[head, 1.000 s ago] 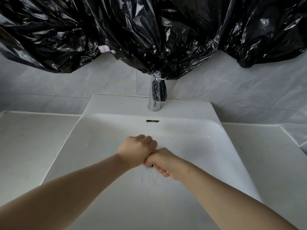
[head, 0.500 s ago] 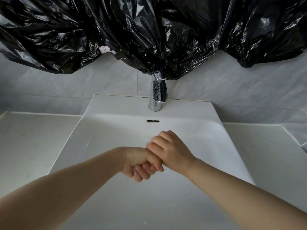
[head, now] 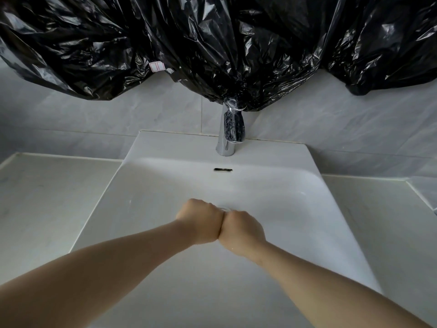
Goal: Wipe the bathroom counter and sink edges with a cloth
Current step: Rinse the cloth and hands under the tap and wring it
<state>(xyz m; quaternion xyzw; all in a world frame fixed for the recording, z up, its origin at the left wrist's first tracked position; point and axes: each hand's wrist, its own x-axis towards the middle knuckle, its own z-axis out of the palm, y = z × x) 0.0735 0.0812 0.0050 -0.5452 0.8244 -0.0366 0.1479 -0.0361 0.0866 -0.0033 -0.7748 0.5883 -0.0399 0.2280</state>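
Crumpled black plastic sheeting (head: 212, 43) fills the whole top of the frame, hanging in glossy folds down over the grey marbled wall tiles (head: 118, 114); a small white label with red outlines (head: 156, 66) sits on it left of centre. Below the tiles, a pale counter (head: 42, 197) runs across the picture, showing at middle left and again at middle right. Set into it is a white rectangular sink (head: 295, 197) that takes up the centre and bottom of the frame, its raised back ledge meeting the wall and its side edges standing proud of the counter.

Two bare forearms come in from the lower left and lower right corners and meet over the basin at the centre. The left hand (head: 201, 221) is curled into a fist, back of the hand up, and the right hand (head: 241, 229) is fisted the same way; the two press against each other side by side. Whether either fist has anything inside it cannot be told, and no cloth shows anywhere in the view.

A chrome faucet (head: 228, 136) stands on the back ledge at upper centre, its top touched by the hanging plastic. Just below it, a dark overflow slot (head: 223, 169) is cut in the basin's back wall. A sliver of the metal drain (head: 223, 209) peeks out just above the knuckles.
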